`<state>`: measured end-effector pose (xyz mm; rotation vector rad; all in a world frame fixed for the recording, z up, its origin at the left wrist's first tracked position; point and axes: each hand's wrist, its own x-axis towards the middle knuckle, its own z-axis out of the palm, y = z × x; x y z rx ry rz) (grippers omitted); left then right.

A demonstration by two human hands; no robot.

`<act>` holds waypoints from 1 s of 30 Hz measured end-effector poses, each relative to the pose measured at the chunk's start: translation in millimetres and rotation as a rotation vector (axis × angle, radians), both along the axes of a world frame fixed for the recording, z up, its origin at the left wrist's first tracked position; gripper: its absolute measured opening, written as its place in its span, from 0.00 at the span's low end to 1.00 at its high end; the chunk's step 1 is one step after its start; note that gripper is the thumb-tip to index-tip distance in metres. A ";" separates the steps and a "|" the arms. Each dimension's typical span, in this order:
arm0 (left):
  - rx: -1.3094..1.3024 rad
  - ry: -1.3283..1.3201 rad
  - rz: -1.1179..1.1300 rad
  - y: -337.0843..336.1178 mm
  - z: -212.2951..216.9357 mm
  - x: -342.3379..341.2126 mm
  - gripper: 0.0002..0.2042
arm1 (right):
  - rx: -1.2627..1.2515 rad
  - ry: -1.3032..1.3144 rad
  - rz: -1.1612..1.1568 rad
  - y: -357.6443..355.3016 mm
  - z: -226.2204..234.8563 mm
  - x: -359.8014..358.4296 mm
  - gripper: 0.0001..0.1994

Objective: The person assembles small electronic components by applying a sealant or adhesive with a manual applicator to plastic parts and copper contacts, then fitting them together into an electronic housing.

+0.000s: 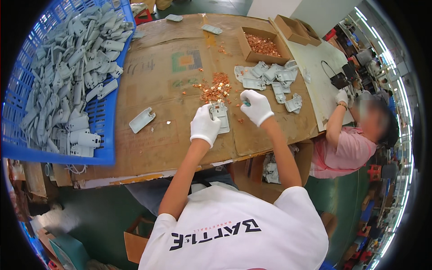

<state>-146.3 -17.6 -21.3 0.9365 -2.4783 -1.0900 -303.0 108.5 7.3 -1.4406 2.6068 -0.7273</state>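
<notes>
My left hand (204,127), in a white glove, presses down on a flat grey plastic part (220,114) that lies on the cardboard-covered table (171,135). My right hand (256,107), also gloved, is closed around a small teal tool (246,103) just right of the part's top edge. A loose heap of small copper pieces (216,87) lies just beyond both hands.
A blue crate (103,135) heaped with grey parts fills the left. A cardboard box of copper pieces (262,46) and a pile of grey parts (270,76) sit far right. One grey part (141,119) lies alone. A person in a pink shirt (346,150) works at the right.
</notes>
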 end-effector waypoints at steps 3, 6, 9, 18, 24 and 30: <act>0.173 0.165 0.088 1.8 13.5 23.2 0.19 | -0.408 -0.237 0.056 -10.9 24.2 60.3 0.08; 0.186 0.217 0.147 10.6 34.0 49.7 0.19 | -0.459 -0.396 -0.010 -23.0 30.1 112.6 0.11; 0.114 0.230 0.192 14.0 47.9 72.1 0.21 | -0.493 -0.317 0.011 -33.8 30.8 141.5 0.13; -0.048 0.352 0.198 20.1 45.6 121.6 0.22 | -0.473 -0.304 0.004 -41.1 17.2 170.6 0.12; 0.199 0.303 0.067 27.4 45.6 159.5 0.19 | -0.190 -0.922 -0.138 -20.6 7.1 189.8 0.13; 0.739 0.178 0.145 28.4 25.1 191.4 0.12 | 0.002 -0.848 -0.040 0.6 23.3 213.1 0.12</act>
